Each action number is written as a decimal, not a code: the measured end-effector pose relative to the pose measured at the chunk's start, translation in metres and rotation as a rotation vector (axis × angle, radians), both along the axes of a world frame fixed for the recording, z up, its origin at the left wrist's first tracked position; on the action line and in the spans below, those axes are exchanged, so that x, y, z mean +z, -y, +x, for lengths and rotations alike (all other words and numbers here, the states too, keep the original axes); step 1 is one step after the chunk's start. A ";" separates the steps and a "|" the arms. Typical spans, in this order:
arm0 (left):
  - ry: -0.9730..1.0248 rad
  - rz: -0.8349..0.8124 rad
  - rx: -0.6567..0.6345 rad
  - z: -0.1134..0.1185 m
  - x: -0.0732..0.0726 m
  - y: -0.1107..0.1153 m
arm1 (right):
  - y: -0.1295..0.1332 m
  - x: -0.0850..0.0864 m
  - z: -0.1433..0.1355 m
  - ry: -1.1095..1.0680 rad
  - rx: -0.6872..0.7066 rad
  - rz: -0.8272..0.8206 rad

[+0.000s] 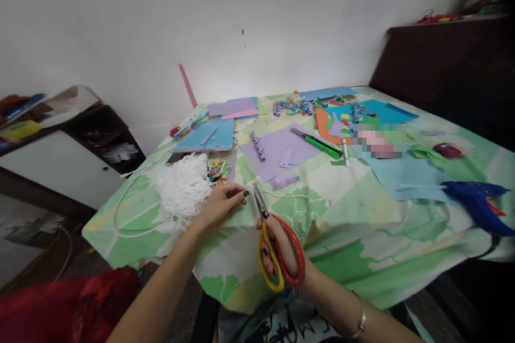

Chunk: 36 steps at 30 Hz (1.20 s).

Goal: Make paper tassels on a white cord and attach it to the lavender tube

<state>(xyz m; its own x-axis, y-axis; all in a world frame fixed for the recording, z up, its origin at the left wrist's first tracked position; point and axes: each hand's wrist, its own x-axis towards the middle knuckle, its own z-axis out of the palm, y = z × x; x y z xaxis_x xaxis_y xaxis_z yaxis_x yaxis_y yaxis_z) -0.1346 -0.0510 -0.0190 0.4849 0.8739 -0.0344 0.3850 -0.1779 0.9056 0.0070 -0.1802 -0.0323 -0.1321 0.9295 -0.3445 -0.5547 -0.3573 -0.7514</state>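
My right hand (273, 246) is closed around a pair of scissors (260, 204) with one red and one yellow handle loop. Their tips point away from me, at a thin white cord (287, 195). Just left of the blades, my left hand (225, 201) pinches that cord between thumb and fingers. Whether the blades have cut the cord I cannot tell. A large tangled bundle of white cord (181, 185) lies left of my left hand. Beyond my hands, a purple sheet (263, 163) carries a rolled purple paper tube (258, 147) and small paper scraps.
A green utility knife (317, 142) and a white marker (345, 153) lie past the scissors. At the right is a blue glue gun (475, 201) with its cable over the table edge. Coloured sheets, including a blue one (201, 136), and decorated paper rolls (292, 105) cover the back.
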 end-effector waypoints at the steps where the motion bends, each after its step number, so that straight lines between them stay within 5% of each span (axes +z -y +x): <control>1: -0.004 0.004 -0.002 0.000 0.000 0.000 | 0.000 0.000 0.000 0.012 -0.002 0.006; 8: -0.067 0.109 0.027 -0.004 -0.005 -0.005 | 0.003 0.001 0.000 0.090 -0.020 0.078; 14: -0.181 0.430 0.255 -0.022 -0.005 -0.019 | 0.004 0.018 0.032 0.255 -0.125 0.159; 18: -0.262 0.579 0.330 -0.036 0.003 -0.029 | 0.001 0.032 0.097 0.735 -0.293 0.243; 22: -0.254 0.740 0.419 -0.032 0.010 -0.025 | -0.002 0.036 0.163 1.484 -0.343 0.111; 24: -0.263 0.831 0.364 -0.020 0.011 -0.020 | -0.003 0.035 0.183 1.757 -0.280 0.036; 26: -0.321 0.848 0.172 -0.004 0.009 -0.017 | -0.004 0.033 0.195 1.892 -0.223 -0.013; 30: -0.453 0.651 -0.166 0.024 -0.004 -0.020 | -0.007 0.024 0.209 1.959 -0.168 -0.032; 36: -0.448 0.483 -0.310 0.036 -0.005 -0.031 | -0.008 0.021 0.228 2.146 -0.099 0.020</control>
